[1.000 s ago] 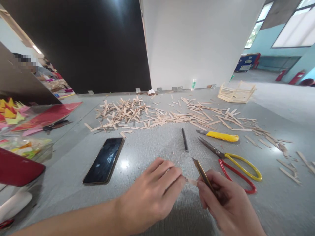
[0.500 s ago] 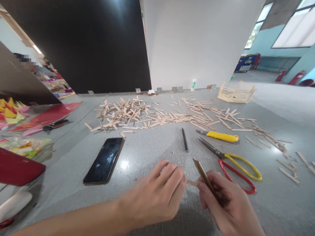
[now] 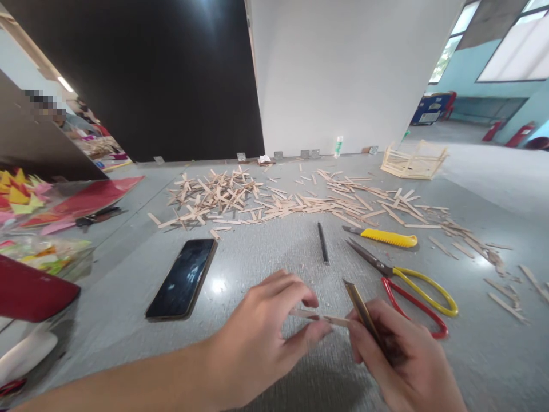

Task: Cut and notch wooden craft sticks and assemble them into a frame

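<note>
In my right hand (image 3: 394, 349) is a brass-coloured utility knife (image 3: 362, 309), its blade tip pointing up and away. The thumb and fingers of that hand also pinch one end of a thin wooden stick (image 3: 338, 321). My left hand (image 3: 270, 332) is at the stick's other end, thumb and fingers apart, with the stick between them. A dark break shows near the left thumb; I cannot tell whether the stick is in one piece. Just beyond the hands lie a black pen-like rod (image 3: 323, 243), a yellow cutter (image 3: 388, 237) and scissors (image 3: 403, 274) with red and yellow handles.
Loose wooden sticks (image 3: 300, 206) lie scattered across the back of the table. A phone (image 3: 182, 279) lies left of my hands. At the back right stands a small stick frame (image 3: 414, 163), with a glue tube (image 3: 338, 146) near the white panel (image 3: 343, 74). Coloured paper (image 3: 86, 200) lies left.
My left hand has opened: its fingers, closed round the stick's end before, have spread from the thumb, baring more of the stick. My right hand has hardly moved.
</note>
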Motion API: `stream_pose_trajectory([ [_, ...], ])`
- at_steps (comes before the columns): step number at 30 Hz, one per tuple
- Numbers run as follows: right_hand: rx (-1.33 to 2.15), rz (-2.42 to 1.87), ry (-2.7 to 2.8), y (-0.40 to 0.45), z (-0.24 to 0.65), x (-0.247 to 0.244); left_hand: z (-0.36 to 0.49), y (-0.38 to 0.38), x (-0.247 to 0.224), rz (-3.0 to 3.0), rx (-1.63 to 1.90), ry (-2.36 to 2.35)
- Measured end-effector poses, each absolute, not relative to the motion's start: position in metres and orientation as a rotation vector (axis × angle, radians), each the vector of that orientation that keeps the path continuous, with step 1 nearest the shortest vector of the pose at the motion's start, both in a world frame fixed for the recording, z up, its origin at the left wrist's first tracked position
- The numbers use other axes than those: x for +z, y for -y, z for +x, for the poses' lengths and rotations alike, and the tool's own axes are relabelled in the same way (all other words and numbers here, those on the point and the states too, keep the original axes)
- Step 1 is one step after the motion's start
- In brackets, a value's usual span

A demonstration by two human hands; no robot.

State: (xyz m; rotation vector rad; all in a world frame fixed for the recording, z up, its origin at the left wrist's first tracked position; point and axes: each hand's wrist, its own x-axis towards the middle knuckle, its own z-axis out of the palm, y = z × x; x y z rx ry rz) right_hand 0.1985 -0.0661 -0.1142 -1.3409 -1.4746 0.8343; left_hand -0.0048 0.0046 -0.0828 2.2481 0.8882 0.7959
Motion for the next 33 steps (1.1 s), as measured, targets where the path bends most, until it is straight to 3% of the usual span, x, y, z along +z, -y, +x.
stream_pose_trajectory([
  [9, 0.921, -1.459, 1.373, 0.063, 0.198, -0.106, -0.004, -0.003, -0.079, 2.149, 0.696, -0.916],
  [20, 1.173, -1.474, 1.151, 0.059, 0.196, -0.101, -0.003, -0.010, -0.069, 1.559, 0.536, -0.838],
  [27, 1.378, -1.363, 1.302, 0.053, 0.201, -0.117, -0.005, -0.013, -0.068, 1.809, 0.623, -0.869],
  [33, 0.840, -1.571, 1.550, 0.037, 0.217, -0.127, -0.019, -0.035, -0.065, 2.334, 0.639, -1.176],
])
